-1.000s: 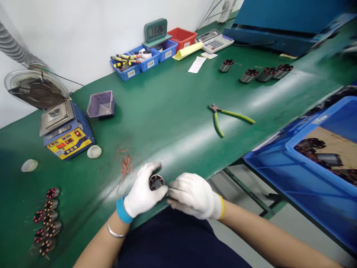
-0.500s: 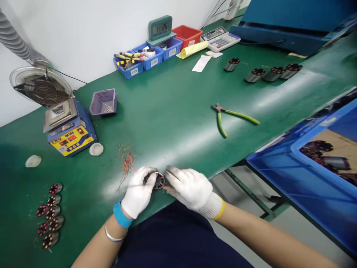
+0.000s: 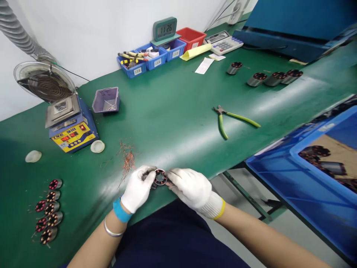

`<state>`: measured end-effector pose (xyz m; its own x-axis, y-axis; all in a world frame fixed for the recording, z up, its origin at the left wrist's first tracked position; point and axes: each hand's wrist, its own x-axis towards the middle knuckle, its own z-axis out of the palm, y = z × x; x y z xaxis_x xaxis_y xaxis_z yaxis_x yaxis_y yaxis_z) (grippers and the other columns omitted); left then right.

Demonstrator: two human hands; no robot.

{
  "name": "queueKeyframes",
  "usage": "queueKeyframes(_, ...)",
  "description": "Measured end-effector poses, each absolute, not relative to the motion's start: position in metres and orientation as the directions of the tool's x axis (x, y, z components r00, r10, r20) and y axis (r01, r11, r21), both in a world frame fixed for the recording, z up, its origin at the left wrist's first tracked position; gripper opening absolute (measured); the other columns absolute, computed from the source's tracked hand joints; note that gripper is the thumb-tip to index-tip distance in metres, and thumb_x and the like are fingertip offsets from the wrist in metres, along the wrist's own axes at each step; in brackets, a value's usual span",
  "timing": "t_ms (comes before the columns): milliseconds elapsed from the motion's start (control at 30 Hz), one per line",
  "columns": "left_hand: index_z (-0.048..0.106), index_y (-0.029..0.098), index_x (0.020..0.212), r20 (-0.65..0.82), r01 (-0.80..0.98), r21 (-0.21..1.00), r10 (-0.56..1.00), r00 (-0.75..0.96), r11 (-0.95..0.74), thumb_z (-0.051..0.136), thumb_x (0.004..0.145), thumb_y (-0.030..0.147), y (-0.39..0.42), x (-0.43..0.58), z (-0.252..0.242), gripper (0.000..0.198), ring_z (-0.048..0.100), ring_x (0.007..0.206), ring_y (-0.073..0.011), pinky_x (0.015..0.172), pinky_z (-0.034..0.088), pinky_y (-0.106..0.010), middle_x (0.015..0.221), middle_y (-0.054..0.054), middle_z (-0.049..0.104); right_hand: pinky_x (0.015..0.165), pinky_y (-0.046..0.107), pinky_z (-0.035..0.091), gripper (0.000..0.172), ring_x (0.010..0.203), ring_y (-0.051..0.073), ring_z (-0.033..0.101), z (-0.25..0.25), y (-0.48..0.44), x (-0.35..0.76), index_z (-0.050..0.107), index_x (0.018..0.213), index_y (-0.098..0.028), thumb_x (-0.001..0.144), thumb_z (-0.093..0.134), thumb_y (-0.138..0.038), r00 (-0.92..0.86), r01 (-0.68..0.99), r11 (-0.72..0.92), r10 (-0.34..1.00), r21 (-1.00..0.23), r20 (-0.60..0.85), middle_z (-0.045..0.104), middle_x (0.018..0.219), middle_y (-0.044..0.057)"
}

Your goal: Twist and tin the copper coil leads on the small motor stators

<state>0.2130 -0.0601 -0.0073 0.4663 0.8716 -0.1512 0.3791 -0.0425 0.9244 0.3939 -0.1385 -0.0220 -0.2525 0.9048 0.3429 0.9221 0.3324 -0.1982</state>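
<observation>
Both hands wear white gloves at the near edge of the green bench. My left hand (image 3: 138, 188) and my right hand (image 3: 190, 186) pinch a small round motor stator (image 3: 160, 177) with copper windings between them, its open face up. Just left of the hands lies a heap of cut copper wire bits (image 3: 126, 158). Green-handled cutters (image 3: 227, 119) lie on the mat to the right, apart from both hands.
Several wound stators (image 3: 47, 214) lie at the near left and more stators (image 3: 275, 78) at the far right. A solder pot (image 3: 71, 126), purple tray (image 3: 106, 100), blue bins (image 3: 152, 59), clock (image 3: 165, 29) and calculator (image 3: 223, 40) stand behind. A blue crate (image 3: 315, 167) sits right.
The stator has been turned between my fingers, from held in the left hand alone to pinched by both hands. The view has shifted slightly.
</observation>
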Motion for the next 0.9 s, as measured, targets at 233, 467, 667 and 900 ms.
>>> queueKeyframes(233,0.066,0.016,0.095,-0.184,0.334,0.942,0.857,0.481,0.015,0.053,0.085,0.032,-0.061,0.213,-0.008,0.022,0.067,0.087,-0.0222,0.074,0.057,-0.035,0.095,-0.009,0.071,0.055,0.028,0.028,0.026,0.059,0.015,0.051,-0.023,-0.136,0.397,0.065,0.087,-0.018,0.094,0.043,-0.029,-0.237,0.912,0.279,0.957,-0.301,0.17,0.063,0.074,0.005)
queueKeyframes(467,0.063,0.015,0.104,-0.332,0.124,0.936,0.708,0.623,0.33,0.059,0.077,0.061,-0.057,0.209,-0.001,0.053,0.067,0.069,-0.0203,0.062,0.056,-0.033,0.093,-0.011,0.071,0.056,0.022,0.038,0.019,0.06,0.012,0.053,-0.005,-0.136,0.4,0.055,0.072,-0.019,0.087,0.044,-0.023,0.007,0.64,0.013,1.0,-0.768,0.023,0.058,0.067,0.0)
queueKeyframes(667,0.061,0.017,0.111,-0.507,0.208,0.765,0.371,0.778,0.609,0.043,0.083,0.069,-0.061,0.205,-0.003,0.062,0.05,0.037,-0.0126,0.032,0.034,-0.022,0.07,-0.006,0.066,0.058,0.025,0.036,0.019,0.059,0.012,0.049,0.003,-0.142,0.403,0.052,0.069,-0.02,0.085,0.047,-0.028,-0.087,0.536,0.262,0.963,-0.803,0.256,0.055,0.064,0.0)
queueKeyframes(900,0.064,0.02,0.102,-0.004,0.082,0.994,0.736,0.676,-0.07,0.063,0.078,0.026,-0.081,0.203,0.025,0.025,0.063,0.1,-0.0251,0.076,0.054,-0.035,0.122,-0.014,0.059,0.041,0.021,0.029,0.042,0.039,0.007,0.035,-0.008,-0.14,0.402,0.043,0.07,-0.021,0.073,0.063,-0.058,-0.16,-0.131,-0.338,0.935,-0.932,-0.317,0.045,0.051,-0.007)
